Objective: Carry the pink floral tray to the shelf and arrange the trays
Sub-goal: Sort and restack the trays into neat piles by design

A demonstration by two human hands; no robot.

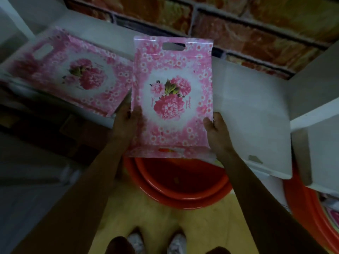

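Two pink trays here. Biggest first: white shelf (256,99) across the top, w/ the 2nd tray (60,70) lying on its left part, blurry, skewed sideways. Then the tray (172,92) itself, mid-frame, just right of that one, long axis pointing straight away, far end over the shelf, near end hanging out above red basins (176,180). Can't tell if resting on the shelf yet. L hand (126,121) gripping the left long edge, R hand (216,131) the right, both on the near half, equally close. Prob needs a push fwd.
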